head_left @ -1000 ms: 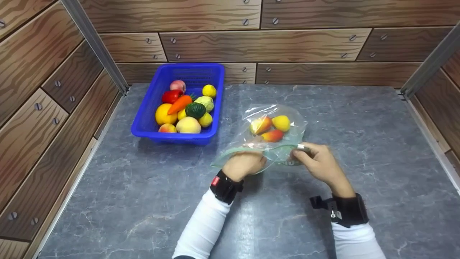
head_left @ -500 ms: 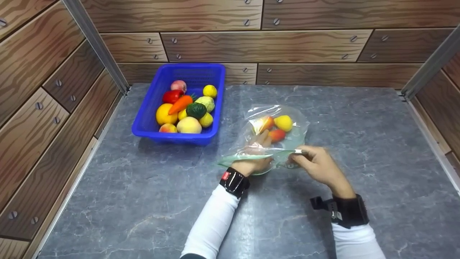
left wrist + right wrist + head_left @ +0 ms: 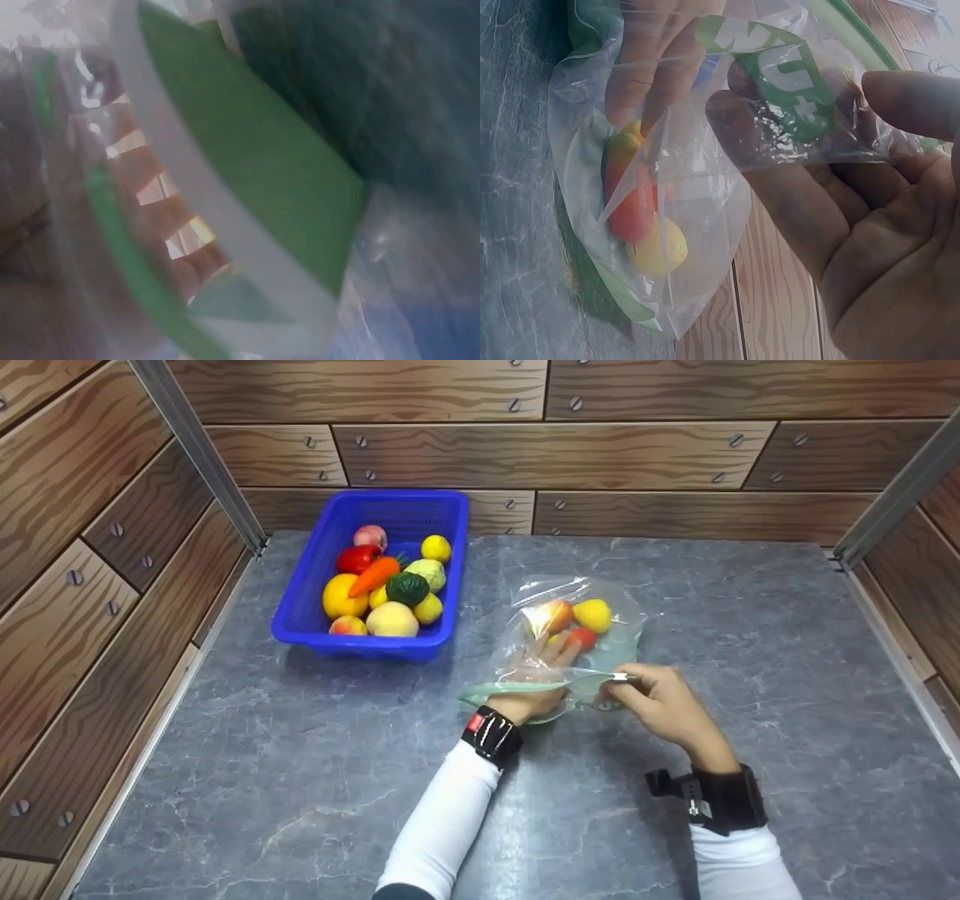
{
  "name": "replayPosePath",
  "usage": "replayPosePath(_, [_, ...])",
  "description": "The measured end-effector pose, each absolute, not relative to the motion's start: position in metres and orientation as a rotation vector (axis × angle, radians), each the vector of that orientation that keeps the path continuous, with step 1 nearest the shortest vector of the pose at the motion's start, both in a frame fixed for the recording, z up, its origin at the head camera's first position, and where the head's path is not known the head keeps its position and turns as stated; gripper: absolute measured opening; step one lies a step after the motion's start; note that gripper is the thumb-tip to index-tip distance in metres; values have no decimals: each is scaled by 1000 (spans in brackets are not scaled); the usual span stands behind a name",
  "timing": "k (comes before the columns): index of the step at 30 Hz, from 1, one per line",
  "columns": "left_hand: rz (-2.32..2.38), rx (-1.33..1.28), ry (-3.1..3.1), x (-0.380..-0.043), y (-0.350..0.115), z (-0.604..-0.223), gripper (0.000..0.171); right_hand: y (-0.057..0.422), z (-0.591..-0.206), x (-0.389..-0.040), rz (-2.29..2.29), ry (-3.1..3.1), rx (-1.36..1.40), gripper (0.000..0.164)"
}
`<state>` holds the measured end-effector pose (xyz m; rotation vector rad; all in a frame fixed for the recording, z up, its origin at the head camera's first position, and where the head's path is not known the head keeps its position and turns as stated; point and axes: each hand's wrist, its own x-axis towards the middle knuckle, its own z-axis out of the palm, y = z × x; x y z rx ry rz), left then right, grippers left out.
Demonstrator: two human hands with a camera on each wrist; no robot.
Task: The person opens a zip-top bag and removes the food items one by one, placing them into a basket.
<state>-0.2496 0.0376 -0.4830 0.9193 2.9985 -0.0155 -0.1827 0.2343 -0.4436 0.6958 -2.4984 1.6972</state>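
Note:
A clear zip bag (image 3: pixel 621 645) with a green-edged mouth lies on the grey table, its opening toward me. Inside are a yellow pear-shaped fruit (image 3: pixel 592 616), a red-and-yellow fruit (image 3: pixel 553 615) and a red mango-like fruit (image 3: pixel 583 638). My left hand (image 3: pixel 541 681) reaches through the mouth into the bag, fingers extended, fingertips right at the mango-like fruit (image 3: pixel 630 206) in the right wrist view. My right hand (image 3: pixel 667 705) pinches the right corner of the bag's mouth between thumb and fingers. Green zip strip (image 3: pixel 247 150) and plastic fill most of the left wrist view.
A blue basket (image 3: pixel 281 615) stands at the back left, holding a carrot (image 3: pixel 375 576), a red pepper (image 3: pixel 358 559), a peach (image 3: pixel 392 619), an orange (image 3: pixel 343 596) and several other fruits and vegetables. Wood-patterned walls (image 3: pixel 555 454) enclose the table on the back and sides.
My left hand has gone deeper into the bag, forward and right, its fingers now stretched out to the mango-like fruit. The right hand keeps its pinch on the bag's corner.

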Motion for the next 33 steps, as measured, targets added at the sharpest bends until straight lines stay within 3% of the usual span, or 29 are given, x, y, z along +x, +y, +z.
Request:
replayPosePath(6, [125,833,2975,-250,38,-476,57,234,-442,-182,1720,-2482,680,12])
replayPosePath(19, [171,820,3036,-251,35,-478,60,234,-443,-182,1755,-2517,655,14])
replayPosePath(25, [214,957,3071,-260,40,-491,52,234,-442,-182,1734,-2509,656,13])
replayPosePath(33, [127,911,3068,-251,37,-484,34,233,-440,-181,1724,-2502,636,11])
